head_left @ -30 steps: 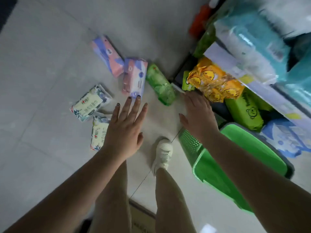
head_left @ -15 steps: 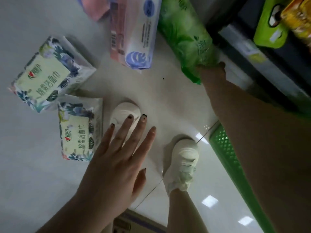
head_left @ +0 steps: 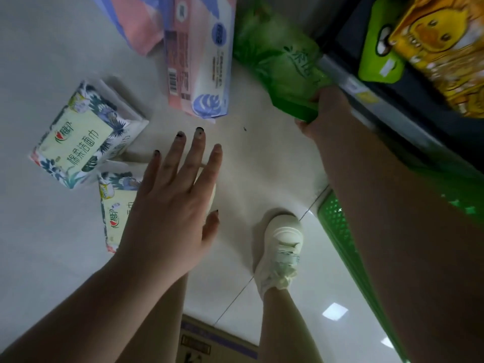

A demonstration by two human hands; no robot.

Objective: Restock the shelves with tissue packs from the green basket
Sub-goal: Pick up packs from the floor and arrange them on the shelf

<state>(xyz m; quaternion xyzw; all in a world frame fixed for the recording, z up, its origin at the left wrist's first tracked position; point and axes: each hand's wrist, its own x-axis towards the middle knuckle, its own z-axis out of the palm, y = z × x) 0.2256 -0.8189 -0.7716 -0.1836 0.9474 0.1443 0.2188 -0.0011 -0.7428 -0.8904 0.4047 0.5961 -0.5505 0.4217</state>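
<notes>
My right hand (head_left: 327, 111) grips the near end of a green tissue pack (head_left: 277, 56) that lies on the floor beside the shelf. My left hand (head_left: 172, 203) hovers with straight, spread fingers above the floor and holds nothing. Under and left of it lie two floral white tissue packs (head_left: 83, 134) (head_left: 115, 210). A pink and white pack (head_left: 199, 61) and a pink and purple pack (head_left: 136, 19) lie farther off. The green basket (head_left: 340, 231) shows only its rim beside my right forearm.
The bottom shelf (head_left: 366, 95) at upper right holds a lime green pack (head_left: 379, 45) and a yellow duck-print pack (head_left: 440, 43). My white shoes (head_left: 280, 252) stand on the pale tiled floor. A cardboard box (head_left: 209, 344) sits at the bottom edge.
I have bent down closer to the floor. My right hand moved from the shelf edge to the green pack and took hold of it. My left hand drifted left over the floral pack.
</notes>
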